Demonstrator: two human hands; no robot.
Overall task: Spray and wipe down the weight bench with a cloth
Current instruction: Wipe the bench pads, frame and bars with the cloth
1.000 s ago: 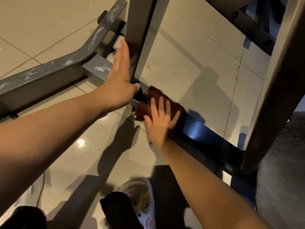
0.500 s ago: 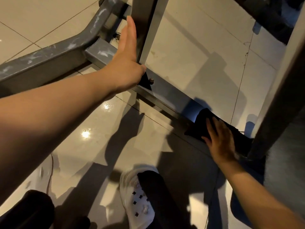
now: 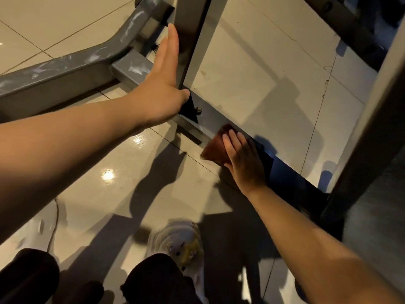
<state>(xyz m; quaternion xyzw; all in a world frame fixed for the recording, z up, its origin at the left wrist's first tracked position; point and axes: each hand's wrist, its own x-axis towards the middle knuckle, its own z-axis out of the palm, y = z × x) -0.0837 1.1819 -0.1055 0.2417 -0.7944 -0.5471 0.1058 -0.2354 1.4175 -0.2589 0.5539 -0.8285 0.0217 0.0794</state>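
At the centre of the frame, our right hand (image 3: 245,163), fingers flat on the cloth (image 3: 215,148), has slid back up the bench's low crossbar (image 3: 210,115) from the lower right, so wiping continues, while our left hand (image 3: 162,84) lies open against the upright post (image 3: 192,29).

we see the glossy tiled floor (image 3: 263,69) carrying the bench's grey frame bars (image 3: 72,71) and a white shoe (image 3: 182,244).

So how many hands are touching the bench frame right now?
2. The left hand rests flat against the upright post; the right hand presses the cloth on the low crossbar.
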